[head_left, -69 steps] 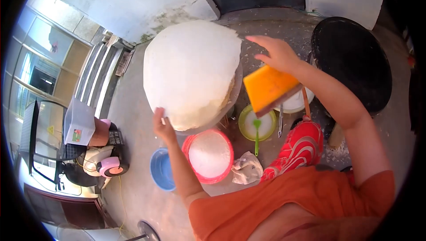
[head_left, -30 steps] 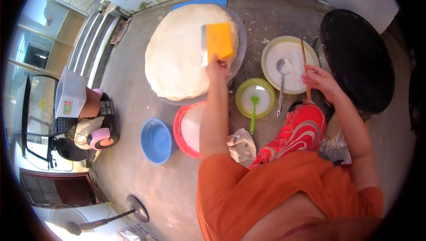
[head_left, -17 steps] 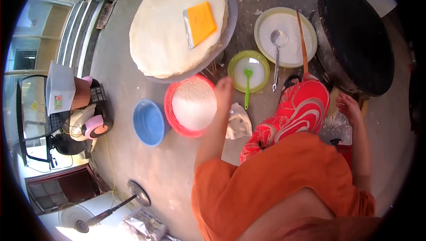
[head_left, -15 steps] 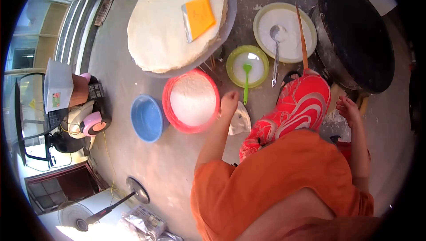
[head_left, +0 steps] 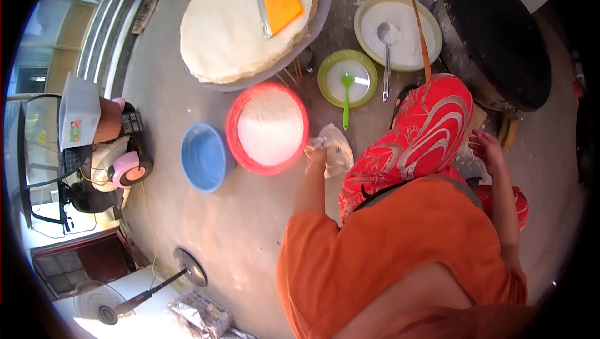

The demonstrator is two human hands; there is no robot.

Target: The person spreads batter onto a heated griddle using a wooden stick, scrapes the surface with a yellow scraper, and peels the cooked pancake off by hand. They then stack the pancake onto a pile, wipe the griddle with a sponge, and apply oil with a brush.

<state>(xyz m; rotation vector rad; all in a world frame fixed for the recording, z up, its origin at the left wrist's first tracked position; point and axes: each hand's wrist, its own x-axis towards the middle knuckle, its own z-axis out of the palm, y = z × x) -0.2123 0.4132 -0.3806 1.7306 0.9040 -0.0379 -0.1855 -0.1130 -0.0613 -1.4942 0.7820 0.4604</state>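
My left hand (head_left: 318, 155) is closed on the gathered top of a clear plastic bag (head_left: 338, 154), which lies on the floor beside a red basin (head_left: 304, 136) filled with white flour (head_left: 270, 136). My right hand (head_left: 485, 146) hangs in the air right of my knee, holding nothing, its fingers loosely curled and apart. Ahead of my left hand, a green bowl (head_left: 324, 92) of white liquid has a bright green spoon (head_left: 347, 104) in it. Behind that is a pale basin (head_left: 362, 36) of white batter with a metal ladle (head_left: 387, 58) and a thin wooden stick (head_left: 422, 39).
A tall stack of thin flatbreads (head_left: 231, 20) bears an orange scraper (head_left: 282, 6). At the right stands a big round black griddle (head_left: 500, 39). A blue basin (head_left: 205, 158), a fan (head_left: 119, 308), a scooter (head_left: 115, 167) and a yellow cord (head_left: 147, 214) are on the left.
My left hand has lowered and taken hold of the plastic bag, whose top is now pulled up. My right hand stays raised near my knee. The view has shifted slightly.
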